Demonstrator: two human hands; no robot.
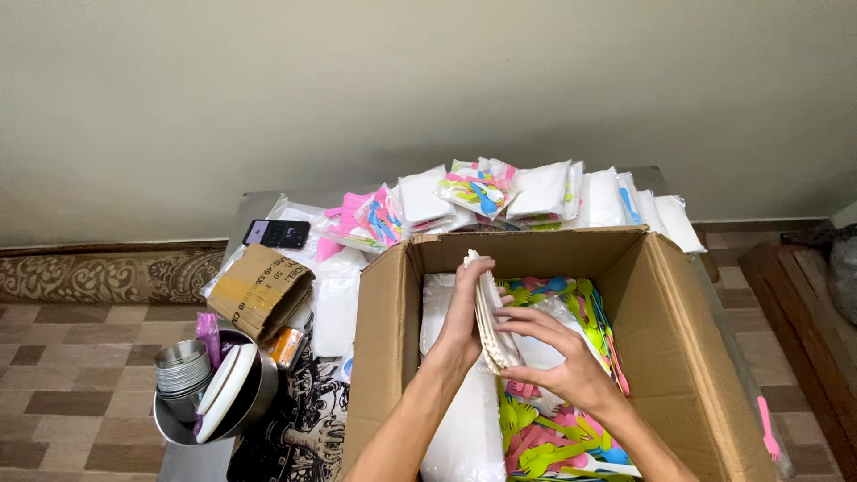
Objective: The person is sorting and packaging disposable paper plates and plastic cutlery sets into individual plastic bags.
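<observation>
White stack of flat packets [494, 317] held upright over colourful cutlery.

both hands [527, 335] on perhaps napkins [494, 312]

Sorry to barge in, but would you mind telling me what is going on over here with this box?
A person is holding a stack of white sheets or packets upright over an open cardboard box, the left hand flat against one side and the right hand pinching the other. The box holds colourful plastic cutlery and white packets. Behind it, sealed packs of napkins and cutlery are piled by the wall. To the left sit a phone, a folded carton and a steel bowl.
</observation>
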